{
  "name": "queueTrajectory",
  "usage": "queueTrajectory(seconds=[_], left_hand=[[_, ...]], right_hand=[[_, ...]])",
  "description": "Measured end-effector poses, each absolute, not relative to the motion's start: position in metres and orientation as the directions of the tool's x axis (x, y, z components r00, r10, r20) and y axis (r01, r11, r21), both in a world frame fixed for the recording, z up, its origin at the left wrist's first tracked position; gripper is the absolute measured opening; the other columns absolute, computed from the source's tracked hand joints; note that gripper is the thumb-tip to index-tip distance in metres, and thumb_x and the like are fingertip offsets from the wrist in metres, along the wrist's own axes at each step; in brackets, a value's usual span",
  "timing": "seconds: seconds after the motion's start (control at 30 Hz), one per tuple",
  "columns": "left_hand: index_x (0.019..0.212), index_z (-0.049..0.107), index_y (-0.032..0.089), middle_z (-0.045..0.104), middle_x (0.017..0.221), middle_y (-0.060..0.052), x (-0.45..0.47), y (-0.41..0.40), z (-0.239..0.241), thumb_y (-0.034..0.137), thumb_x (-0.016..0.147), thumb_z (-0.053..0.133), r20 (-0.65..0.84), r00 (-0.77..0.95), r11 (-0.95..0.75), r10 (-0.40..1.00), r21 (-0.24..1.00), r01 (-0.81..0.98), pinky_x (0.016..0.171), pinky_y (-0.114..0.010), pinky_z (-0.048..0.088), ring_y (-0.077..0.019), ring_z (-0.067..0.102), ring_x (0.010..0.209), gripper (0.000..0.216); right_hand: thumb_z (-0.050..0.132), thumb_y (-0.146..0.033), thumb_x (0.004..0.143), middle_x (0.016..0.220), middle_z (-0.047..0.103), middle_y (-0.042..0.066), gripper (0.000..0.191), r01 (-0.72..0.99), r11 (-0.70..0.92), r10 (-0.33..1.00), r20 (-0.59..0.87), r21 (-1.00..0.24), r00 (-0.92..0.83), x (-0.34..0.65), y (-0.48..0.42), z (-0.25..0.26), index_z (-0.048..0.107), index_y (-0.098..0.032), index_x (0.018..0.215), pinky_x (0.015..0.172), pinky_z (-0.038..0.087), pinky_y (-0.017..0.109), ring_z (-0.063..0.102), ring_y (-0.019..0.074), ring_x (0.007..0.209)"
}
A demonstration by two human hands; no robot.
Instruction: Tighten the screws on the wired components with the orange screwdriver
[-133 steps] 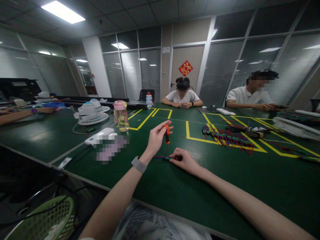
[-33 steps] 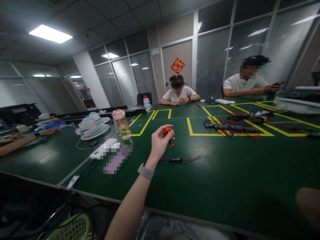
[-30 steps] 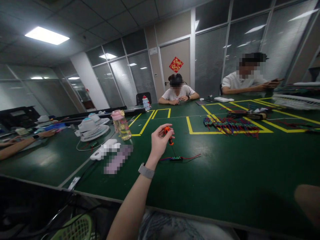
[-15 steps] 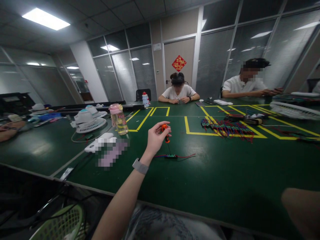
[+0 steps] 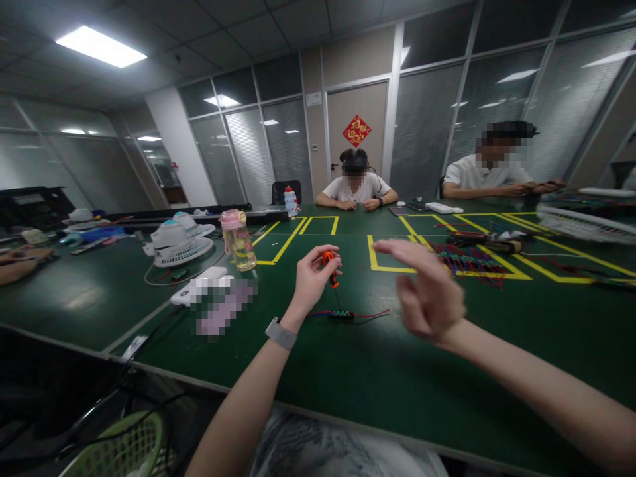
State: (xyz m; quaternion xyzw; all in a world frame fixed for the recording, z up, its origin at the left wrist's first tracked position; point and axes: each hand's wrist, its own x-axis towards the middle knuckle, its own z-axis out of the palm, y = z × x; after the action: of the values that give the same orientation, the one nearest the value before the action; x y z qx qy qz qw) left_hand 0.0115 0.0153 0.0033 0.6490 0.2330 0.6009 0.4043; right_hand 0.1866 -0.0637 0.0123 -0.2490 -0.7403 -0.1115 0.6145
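Observation:
My left hand [image 5: 315,273] is closed round the orange and black handle of a screwdriver [image 5: 334,277]. The tool stands nearly upright, and its thin shaft reaches down to a small green circuit board [image 5: 340,315] lying on the table. Red and blue wires run out from the board's left end, red and dark ones from its right. To the right of the screwdriver, my right hand [image 5: 431,291] is raised above the table, slightly blurred. Its fingers are stretched out with the thumb apart, and it holds nothing.
Wired boards [image 5: 470,260] lie in a pile inside yellow tape at right. A pink-lidded bottle [image 5: 239,242], white fans [image 5: 181,246] and a white power strip [image 5: 191,286] stand or lie at left. Two people in white shirts sit across the green table [image 5: 199,361].
My right hand has come in from the right edge and now hangs over the table near the screwdriver. My left hand keeps its hold, with the screwdriver still on the board.

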Motion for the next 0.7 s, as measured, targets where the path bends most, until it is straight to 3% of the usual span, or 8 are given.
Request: queueTrajectory(seconds=[0.1, 0.17, 0.23, 0.33, 0.47, 0.57, 0.7], left_hand=[[0.095, 0.063, 0.016, 0.061, 0.080, -0.001, 0.011, 0.015, 0.003, 0.028, 0.073, 0.068, 0.599, 0.173, -0.571, 0.782, 0.799, -0.186, 0.063, -0.022, 0.056, -0.0113, 0.063, 0.071, 0.026], [0.095, 0.063, 0.016, 0.061, 0.079, -0.001, 0.011, 0.015, 0.003, 0.029, 0.073, 0.068, 0.595, 0.167, -0.568, 0.786, 0.802, -0.185, 0.062, -0.022, 0.056, -0.0114, 0.063, 0.070, 0.026], [0.095, 0.063, 0.016, 0.062, 0.080, -0.001, 0.011, 0.015, 0.003, 0.031, 0.073, 0.067, 0.585, 0.159, -0.559, 0.795, 0.809, -0.183, 0.061, -0.022, 0.055, -0.0118, 0.063, 0.070, 0.026], [0.098, 0.063, 0.015, 0.064, 0.086, -0.005, 0.011, 0.014, 0.004, 0.034, 0.079, 0.061, 0.568, 0.180, -0.534, 0.803, 0.820, -0.207, 0.061, -0.024, 0.056, -0.0136, 0.064, 0.073, 0.027], [0.104, 0.063, 0.014, 0.065, 0.101, -0.010, 0.011, 0.013, 0.006, 0.034, 0.086, 0.049, 0.563, 0.253, -0.500, 0.787, 0.822, -0.273, 0.072, -0.029, 0.056, -0.0181, 0.065, 0.087, 0.030], [0.105, 0.063, 0.016, 0.065, 0.099, -0.008, 0.011, 0.011, 0.006, 0.033, 0.085, 0.052, 0.579, 0.244, -0.532, 0.778, 0.814, -0.236, 0.072, -0.029, 0.055, -0.0171, 0.064, 0.085, 0.028], [0.093, 0.066, 0.018, 0.059, 0.089, -0.004, 0.012, 0.008, 0.006, 0.032, 0.078, 0.064, 0.650, 0.140, -0.649, 0.747, 0.759, -0.058, 0.066, -0.022, 0.051, -0.0124, 0.060, 0.077, 0.021]], right_hand=[[0.045, -0.019, 0.089, 0.110, 0.064, 0.010, 0.031, 0.521, 0.810, 0.434, 0.873, -0.269, -0.224, 0.179, -0.041, -0.026, 0.055, -0.021, 0.118, 0.092, 0.047, 0.042, 0.057, 0.0218, 0.106], [0.046, -0.021, 0.088, 0.106, 0.065, 0.010, 0.028, 0.566, 0.716, 0.632, 0.724, -0.410, -0.275, 0.176, -0.027, -0.051, 0.060, -0.021, 0.112, 0.090, 0.048, 0.041, 0.059, 0.0217, 0.102], [0.050, -0.024, 0.086, 0.109, 0.066, 0.009, 0.024, 0.559, 0.675, 0.721, 0.590, -0.481, -0.364, 0.176, -0.018, -0.068, 0.065, -0.022, 0.104, 0.095, 0.045, 0.042, 0.058, 0.0221, 0.106], [0.056, -0.028, 0.083, 0.110, 0.066, 0.008, 0.021, 0.530, 0.629, 0.778, 0.464, -0.569, -0.424, 0.176, -0.013, -0.073, 0.070, -0.023, 0.098, 0.096, 0.044, 0.041, 0.060, 0.0220, 0.105], [0.063, -0.031, 0.078, 0.106, 0.068, 0.008, 0.017, 0.537, 0.564, 0.825, 0.400, -0.627, -0.399, 0.173, -0.013, -0.070, 0.073, -0.022, 0.087, 0.097, 0.044, 0.043, 0.059, 0.0244, 0.108], [0.065, -0.032, 0.076, 0.105, 0.069, 0.009, 0.017, 0.529, 0.536, 0.844, 0.396, -0.659, -0.362, 0.172, -0.012, -0.073, 0.074, -0.020, 0.085, 0.097, 0.044, 0.044, 0.059, 0.0249, 0.108], [0.067, -0.032, 0.074, 0.104, 0.069, 0.009, 0.017, 0.505, 0.527, 0.849, 0.390, -0.683, -0.357, 0.172, -0.009, -0.078, 0.074, -0.020, 0.085, 0.096, 0.044, 0.044, 0.059, 0.0251, 0.109]])
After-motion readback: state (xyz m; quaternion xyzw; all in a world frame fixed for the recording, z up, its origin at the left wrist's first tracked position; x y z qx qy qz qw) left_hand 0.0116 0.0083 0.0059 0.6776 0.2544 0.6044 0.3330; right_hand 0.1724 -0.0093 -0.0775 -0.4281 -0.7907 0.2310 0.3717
